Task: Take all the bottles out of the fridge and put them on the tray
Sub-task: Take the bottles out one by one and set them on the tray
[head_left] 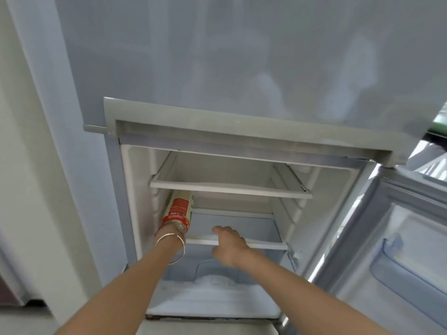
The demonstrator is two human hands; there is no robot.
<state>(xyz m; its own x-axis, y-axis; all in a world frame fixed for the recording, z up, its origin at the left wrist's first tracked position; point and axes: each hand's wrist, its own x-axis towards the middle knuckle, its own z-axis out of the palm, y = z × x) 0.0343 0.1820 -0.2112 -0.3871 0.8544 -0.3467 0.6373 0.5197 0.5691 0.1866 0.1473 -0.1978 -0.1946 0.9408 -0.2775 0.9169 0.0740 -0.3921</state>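
The fridge's lower compartment stands open. A bottle with a red label point(179, 210) lies tilted at the left end of the middle shelf point(263, 245), its base towards me. My left hand point(168, 231), bangles on the wrist, reaches under the bottle and grips it; the bottle hides most of the fingers. My right hand point(227, 245) hovers at the shelf's front rim, thumb out and fingers loosely bent, holding nothing. No other bottle shows on the shelves. The tray is out of view.
An upper glass shelf point(229, 189) sits bare above the bottle. The fridge door point(396, 250) hangs open on the right with a door bin point(411, 269). A drawer cover point(212, 298) lies at the bottom. The closed freezer door point(242, 56) is above.
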